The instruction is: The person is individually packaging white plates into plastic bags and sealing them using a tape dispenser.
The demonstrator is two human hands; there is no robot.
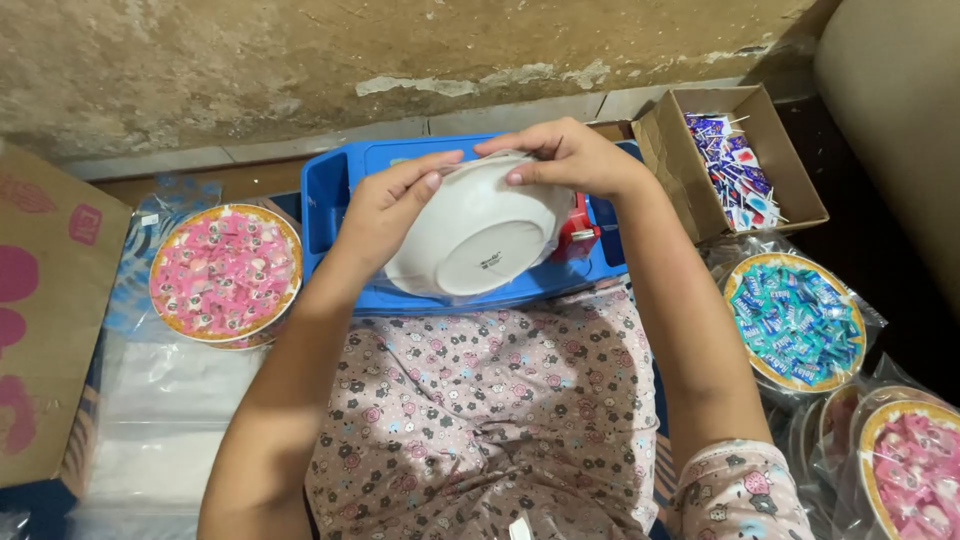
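Head view: left hand (385, 205) and right hand (565, 155) grip the upturned white bowl's (475, 235) rim, blue tray (330, 190) close beneath.

Pink candy plate (226, 272) left; cardboard box (790, 160) (small sachets inside) right; teal candy plate (797, 321) below

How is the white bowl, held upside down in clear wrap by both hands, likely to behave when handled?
The white bowl probably stays stiff: its rim keeps its round shape under the left hand and right hand. The glossy clear wrap around it may make it slippery. Set base-up as now, it would likely sit steady on its wide rim rather than roll.
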